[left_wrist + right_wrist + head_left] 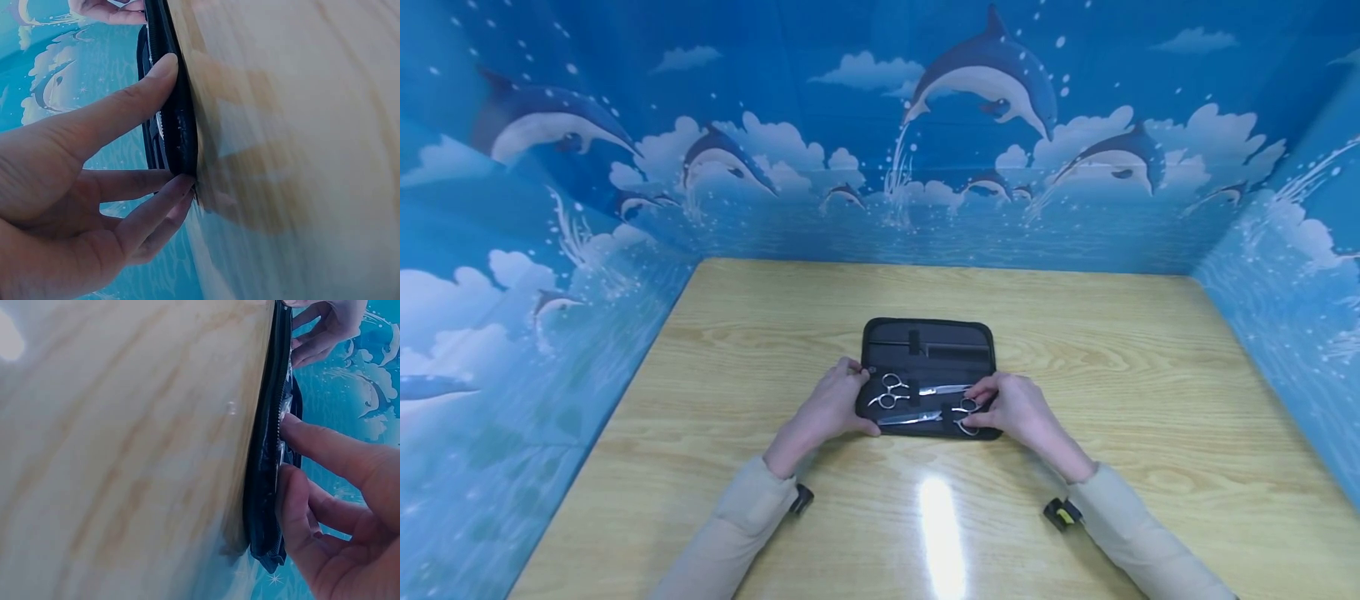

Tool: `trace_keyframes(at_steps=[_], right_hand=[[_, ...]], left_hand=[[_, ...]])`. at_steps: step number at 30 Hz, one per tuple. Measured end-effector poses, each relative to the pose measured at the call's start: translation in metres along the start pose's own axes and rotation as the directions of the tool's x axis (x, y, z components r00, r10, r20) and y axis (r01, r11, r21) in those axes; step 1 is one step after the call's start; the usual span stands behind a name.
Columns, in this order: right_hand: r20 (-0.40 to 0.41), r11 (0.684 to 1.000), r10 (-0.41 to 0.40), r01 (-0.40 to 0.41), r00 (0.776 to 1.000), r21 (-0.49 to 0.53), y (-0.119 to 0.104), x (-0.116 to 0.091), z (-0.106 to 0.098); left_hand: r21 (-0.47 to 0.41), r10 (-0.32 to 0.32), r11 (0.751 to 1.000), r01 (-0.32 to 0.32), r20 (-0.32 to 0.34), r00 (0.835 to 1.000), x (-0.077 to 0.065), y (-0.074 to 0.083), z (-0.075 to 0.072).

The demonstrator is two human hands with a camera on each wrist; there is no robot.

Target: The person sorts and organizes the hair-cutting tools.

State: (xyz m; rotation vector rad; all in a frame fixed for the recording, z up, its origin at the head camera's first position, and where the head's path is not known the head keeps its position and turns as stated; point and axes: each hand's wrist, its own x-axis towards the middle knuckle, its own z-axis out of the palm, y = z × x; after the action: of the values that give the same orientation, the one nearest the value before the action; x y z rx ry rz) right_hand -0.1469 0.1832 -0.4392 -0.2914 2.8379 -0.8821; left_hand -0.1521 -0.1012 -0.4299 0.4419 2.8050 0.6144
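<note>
A black zip case [925, 327] lies unfolded on the table. Elastic loops hold two pairs of silver hairdressing scissors in its near half. The upper scissors [891, 392] have their finger rings to the left; the lower scissors [912, 418] point their blades left. My left hand [832, 400] grips the case's left end, thumb on the near edge in the left wrist view and fingers round the corner. At the right end, my right hand [1017, 408] has its thumb and fingers on the lower scissors' rings, partly covering them. The right wrist view hides the exact contact.
A dark tail comb [957, 351] sits under a loop in the far half of the case. The wood-grain table [790, 308] is bordered by blue dolphin-printed cloth [820, 225] at the back and sides. Glare marks the tabletop near the front.
</note>
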Motion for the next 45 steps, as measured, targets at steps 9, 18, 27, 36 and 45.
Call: trace_keyframes(at_steps=[9, 18, 27, 36, 45], right_hand=[[-0.007, 0.999, -0.038, 0.038, 0.999, -0.037, 0.001, 0.0, -0.002], [0.014, 0.996, -0.073, 0.073, 0.997, -0.05, 0.005, -0.001, -0.003], [0.035, 0.997, -0.079, 0.079, 0.996, -0.005, 0.011, -0.003, -0.005], [-0.205, 0.987, -0.03, 0.061, 0.978, 0.148, 0.021, 0.0, -0.012], [-0.024, 0.92, 0.138, -0.119, 0.99, 0.374, 0.024, 0.008, -0.021]], left_hand=[[-0.004, 0.002, 1.0, -0.002, -0.002, 1.0, 0.0, 0.001, 0.0], [-0.008, -0.003, 1.0, 0.003, 0.007, 1.0, 0.0, 0.004, -0.002], [-0.009, 0.029, 1.0, -0.029, 0.005, 1.0, 0.002, 0.002, -0.003], [-0.126, -0.048, 0.991, 0.046, -0.009, 0.999, 0.009, -0.006, -0.007], [-0.357, -0.123, 0.932, 0.06, -0.157, 0.98, 0.016, -0.014, -0.008]])
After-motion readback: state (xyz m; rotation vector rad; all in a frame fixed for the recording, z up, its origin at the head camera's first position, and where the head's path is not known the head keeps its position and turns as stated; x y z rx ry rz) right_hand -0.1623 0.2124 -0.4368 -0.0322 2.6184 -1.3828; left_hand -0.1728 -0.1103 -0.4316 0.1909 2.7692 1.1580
